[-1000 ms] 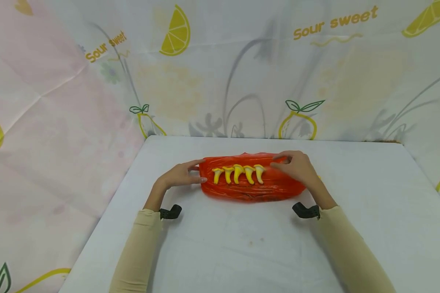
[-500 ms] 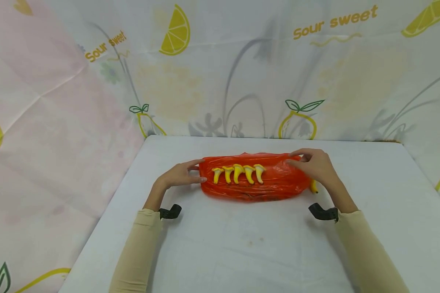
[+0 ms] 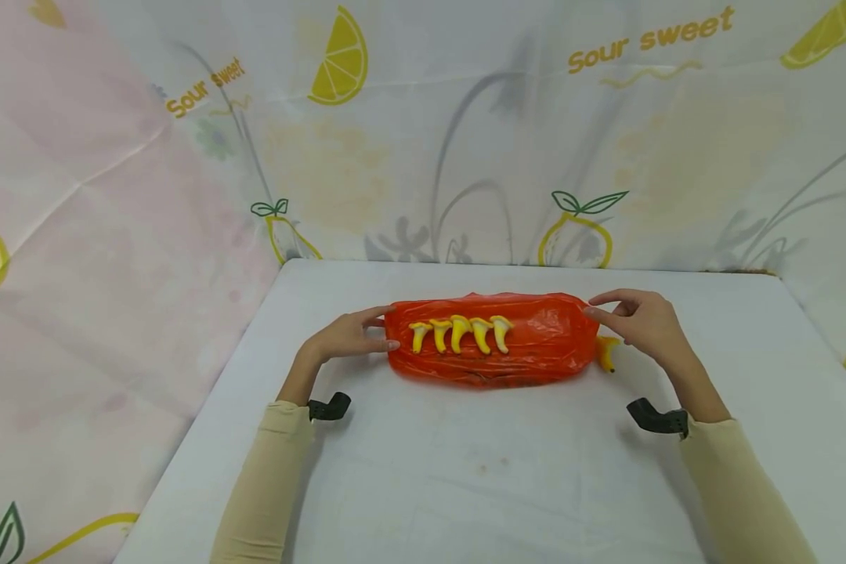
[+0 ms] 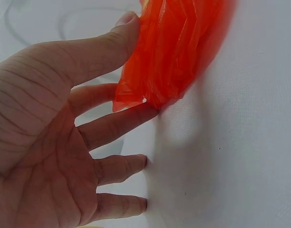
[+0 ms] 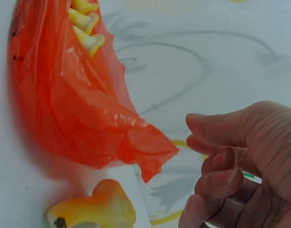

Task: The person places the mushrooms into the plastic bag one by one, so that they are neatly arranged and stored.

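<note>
A crumpled red plastic bag (image 3: 543,356) lies flat and long across the white table. Several yellow trumpet-shaped toy mushrooms (image 3: 458,334) stand in a row on its left half. One more yellow mushroom (image 5: 95,209) lies just off the bag's right end, partly cut off in the right wrist view. My left hand (image 4: 55,109) pinches the bag's left end, thumb in front and the first fingers behind. By the bag's right corner, my right hand (image 3: 638,321) hovers with loosely curled fingers; the right wrist view shows a gap between its fingertips and the bag (image 5: 79,104).
A light cloth (image 3: 423,133) printed with lemons and "Sour sweet" hangs behind and beside the table (image 3: 465,470). Black camera mounts (image 3: 659,417) sit on both wrists, below the beige sleeves (image 3: 740,486).
My right hand has slid rightward from over the bag's right half to beyond its end, uncovering the single yellow mushroom there. The left hand stays at the left end.
</note>
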Tool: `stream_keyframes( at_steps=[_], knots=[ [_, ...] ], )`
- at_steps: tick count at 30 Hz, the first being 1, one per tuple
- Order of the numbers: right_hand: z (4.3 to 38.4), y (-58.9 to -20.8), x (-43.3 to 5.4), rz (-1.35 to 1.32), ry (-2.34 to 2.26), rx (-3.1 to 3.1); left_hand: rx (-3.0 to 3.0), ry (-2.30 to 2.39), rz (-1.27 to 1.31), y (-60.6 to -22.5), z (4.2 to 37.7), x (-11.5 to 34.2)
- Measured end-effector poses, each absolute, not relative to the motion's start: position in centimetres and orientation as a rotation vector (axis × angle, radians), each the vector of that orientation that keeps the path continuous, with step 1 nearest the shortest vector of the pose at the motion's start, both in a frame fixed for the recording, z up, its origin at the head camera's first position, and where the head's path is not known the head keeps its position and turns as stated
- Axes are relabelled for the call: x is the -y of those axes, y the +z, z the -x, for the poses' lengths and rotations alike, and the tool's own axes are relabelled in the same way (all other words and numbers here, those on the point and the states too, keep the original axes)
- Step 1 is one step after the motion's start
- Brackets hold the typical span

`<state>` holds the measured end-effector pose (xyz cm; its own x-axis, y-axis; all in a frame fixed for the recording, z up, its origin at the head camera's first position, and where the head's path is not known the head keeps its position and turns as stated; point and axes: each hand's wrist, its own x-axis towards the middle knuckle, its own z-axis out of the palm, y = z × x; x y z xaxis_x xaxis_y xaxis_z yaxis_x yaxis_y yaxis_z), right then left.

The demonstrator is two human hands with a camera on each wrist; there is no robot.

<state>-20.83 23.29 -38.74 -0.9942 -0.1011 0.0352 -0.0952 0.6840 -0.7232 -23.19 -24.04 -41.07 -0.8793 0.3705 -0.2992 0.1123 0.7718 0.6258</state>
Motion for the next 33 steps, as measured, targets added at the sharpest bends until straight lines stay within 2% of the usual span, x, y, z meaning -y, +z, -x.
stream_keyframes(
  at_steps=[33],
  knots=[
    [19.7,-41.3,-26.6,0.106,-1.027,-2.773,-2.561,0.857,-0.372,-41.0,23.1,24.0]
  ],
)
